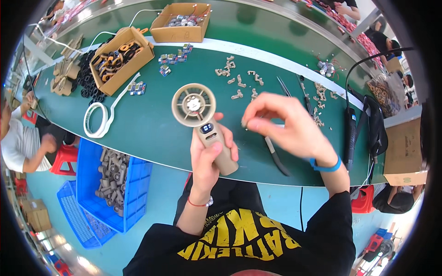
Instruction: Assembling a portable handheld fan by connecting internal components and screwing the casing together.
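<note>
My left hand is wrapped round the grip of a beige handheld fan, its thumb on the front below a small lit display. The fan's round head tilts up and away, showing an open hub with a white and metal centre inside the ring. To the right, my right hand hovers over the table with thumb and fingers pinched. Something tiny and beige shows at the fingertips, too small to name. Partly under that hand lies a tool with a dark curved handle. Beyond it are tweezers.
Small beige clips are scattered on the green table. Cardboard boxes of black-orange rings and motors stand behind. A white tape roll lies left, a black electric screwdriver right. A blue bin stands below.
</note>
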### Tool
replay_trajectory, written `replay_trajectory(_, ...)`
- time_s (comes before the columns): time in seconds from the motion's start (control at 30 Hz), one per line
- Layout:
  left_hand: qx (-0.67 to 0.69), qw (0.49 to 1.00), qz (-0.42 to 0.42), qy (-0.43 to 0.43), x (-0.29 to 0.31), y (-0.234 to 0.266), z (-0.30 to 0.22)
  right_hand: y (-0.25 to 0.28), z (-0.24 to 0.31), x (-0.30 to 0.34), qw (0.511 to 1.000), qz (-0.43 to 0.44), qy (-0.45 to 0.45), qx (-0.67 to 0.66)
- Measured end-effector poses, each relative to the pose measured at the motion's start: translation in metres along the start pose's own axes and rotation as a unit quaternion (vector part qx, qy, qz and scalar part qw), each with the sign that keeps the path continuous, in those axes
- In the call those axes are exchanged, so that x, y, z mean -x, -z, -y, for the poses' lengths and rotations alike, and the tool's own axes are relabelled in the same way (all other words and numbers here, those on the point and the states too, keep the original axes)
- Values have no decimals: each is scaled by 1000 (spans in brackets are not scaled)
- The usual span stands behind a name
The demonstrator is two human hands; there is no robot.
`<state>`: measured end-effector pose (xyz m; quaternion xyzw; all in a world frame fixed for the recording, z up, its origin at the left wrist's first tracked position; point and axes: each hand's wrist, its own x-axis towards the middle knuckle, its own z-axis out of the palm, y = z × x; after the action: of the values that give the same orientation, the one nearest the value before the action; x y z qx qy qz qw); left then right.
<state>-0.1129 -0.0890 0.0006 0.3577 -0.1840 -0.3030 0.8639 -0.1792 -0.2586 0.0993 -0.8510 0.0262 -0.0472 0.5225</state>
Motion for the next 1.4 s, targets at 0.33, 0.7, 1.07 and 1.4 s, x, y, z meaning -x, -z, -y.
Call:
replay_trajectory(0.33,-35,998,47,13,3,1,-2,-38,7,-6,998,17,47,49)
replay_trajectory(0.7,-17,998,65,13,4,5,0,-35,-5,-12,999,13,45,-27)
replay_trajectory(1.07,-38,999,17,34,4,-6,-5,-32,-10,-8,964,-20,201,172)
replay_trajectory(1.4,-96,995,10,8,7,-3,-4,-40,-11,-7,906,-69,295,295)
